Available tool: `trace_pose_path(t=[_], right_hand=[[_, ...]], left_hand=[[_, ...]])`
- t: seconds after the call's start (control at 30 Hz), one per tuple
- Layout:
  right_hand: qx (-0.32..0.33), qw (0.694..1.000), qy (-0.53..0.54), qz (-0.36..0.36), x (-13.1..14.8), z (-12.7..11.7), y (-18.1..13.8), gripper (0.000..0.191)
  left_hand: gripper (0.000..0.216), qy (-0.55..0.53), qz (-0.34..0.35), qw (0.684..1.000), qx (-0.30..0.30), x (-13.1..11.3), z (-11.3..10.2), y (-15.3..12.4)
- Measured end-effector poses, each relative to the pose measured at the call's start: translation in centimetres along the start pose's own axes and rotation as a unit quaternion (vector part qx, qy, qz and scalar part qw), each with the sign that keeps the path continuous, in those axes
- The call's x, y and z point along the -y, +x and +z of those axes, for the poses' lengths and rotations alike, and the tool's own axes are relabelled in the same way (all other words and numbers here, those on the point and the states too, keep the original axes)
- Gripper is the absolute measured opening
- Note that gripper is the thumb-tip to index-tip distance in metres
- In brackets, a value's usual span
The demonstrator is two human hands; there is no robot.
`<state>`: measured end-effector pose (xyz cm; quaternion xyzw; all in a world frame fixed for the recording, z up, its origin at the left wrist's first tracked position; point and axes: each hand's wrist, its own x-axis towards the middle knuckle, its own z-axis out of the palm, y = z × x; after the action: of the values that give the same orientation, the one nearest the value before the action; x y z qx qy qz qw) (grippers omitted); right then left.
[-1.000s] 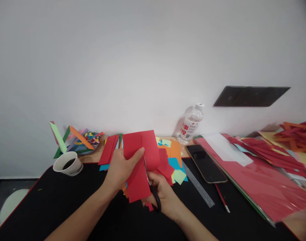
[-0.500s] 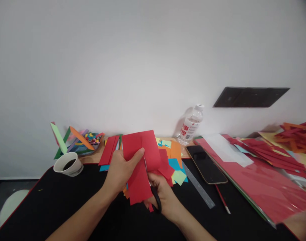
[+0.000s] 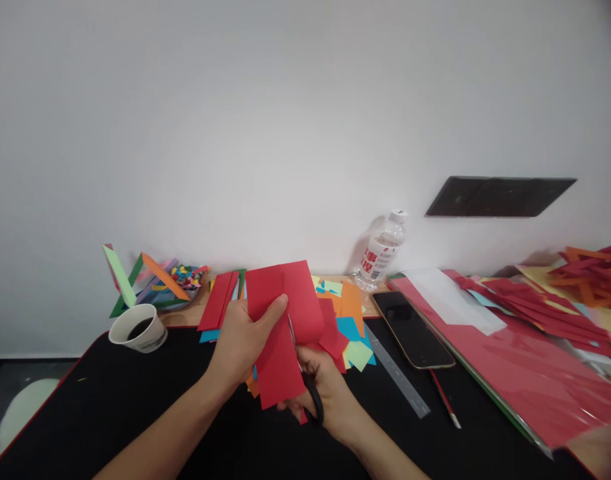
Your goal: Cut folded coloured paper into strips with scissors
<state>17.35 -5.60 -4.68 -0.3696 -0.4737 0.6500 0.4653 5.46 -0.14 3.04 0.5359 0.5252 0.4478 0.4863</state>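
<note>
A sheet of red paper (image 3: 280,363) is held up over the black mat, a slit running up its middle. My left hand (image 3: 245,337) grips it from the left side, thumb pressed on its face and the other fingers hidden behind. In my right hand (image 3: 323,383) are black-handled scissors (image 3: 313,397), fingers closed around the handles. The scissor blades lie in the slit, below my left thumb. Behind the sheet lie cut paper pieces (image 3: 358,355) in red, orange, blue and light green.
A paper cup (image 3: 153,337) of dark liquid stands at the left by a tray of coloured scraps (image 3: 188,277). To the right are a clear ruler (image 3: 398,377), a phone (image 3: 413,330), a red pencil (image 3: 445,400), a water bottle (image 3: 380,257) and a red paper pack (image 3: 525,373).
The whole view has shifted very slightly. Both hands, the red paper and the scissors keep almost the same position, with the blades still in the slit.
</note>
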Motion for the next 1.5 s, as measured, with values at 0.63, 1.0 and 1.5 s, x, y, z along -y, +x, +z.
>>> trace_pose_path(t=[0.63,1.0,1.5], right_hand=[[-0.018,0.999,0.021,0.02,-0.5,0.1,0.3,0.035],[-0.04,0.996,0.075,-0.02,0.7,0.5,0.5,0.034],[-0.066,0.996,0.061,-0.001,2.1,1.1,0.4,0.025]], left_hand=[[0.037,-0.031,0.0,0.999,0.013,-0.2,0.2,-0.2],[0.037,-0.012,0.008,0.999,0.035,-0.5,0.3,-0.5],[0.04,0.024,0.019,0.998,0.047,0.0,0.5,-0.5]])
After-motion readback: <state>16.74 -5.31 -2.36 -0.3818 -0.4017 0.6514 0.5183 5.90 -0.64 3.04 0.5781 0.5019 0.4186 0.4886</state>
